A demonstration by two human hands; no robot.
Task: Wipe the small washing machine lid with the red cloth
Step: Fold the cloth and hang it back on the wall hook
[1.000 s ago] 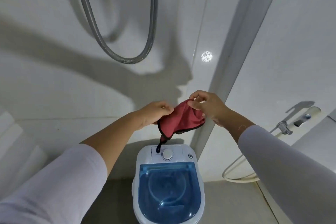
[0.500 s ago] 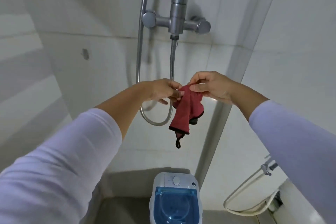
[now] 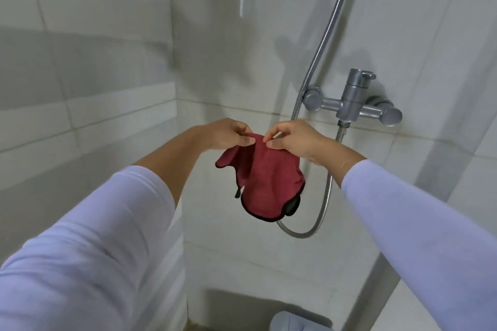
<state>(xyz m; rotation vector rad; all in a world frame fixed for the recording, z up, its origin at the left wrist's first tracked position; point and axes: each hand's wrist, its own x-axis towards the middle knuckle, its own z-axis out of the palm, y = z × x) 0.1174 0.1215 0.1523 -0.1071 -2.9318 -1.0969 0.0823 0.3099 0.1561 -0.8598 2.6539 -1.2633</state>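
Tiled wall [image 3: 107, 75] fills the view — pale, meeting at a corner; shower hose [image 3: 320, 56] descends it and loops below the cloth; mixer valve [image 3: 355, 99] is mounted at right; washing machine [image 3: 293, 321] shows only a top edge at the bottom, lid not discernible; red cloth [image 3: 269, 177] hangs in the air between the hands, well above the machine; left hand [image 3: 228, 134] pinches its upper edge; right hand [image 3: 293, 140] pinches the same edge just beside — fingers curled.
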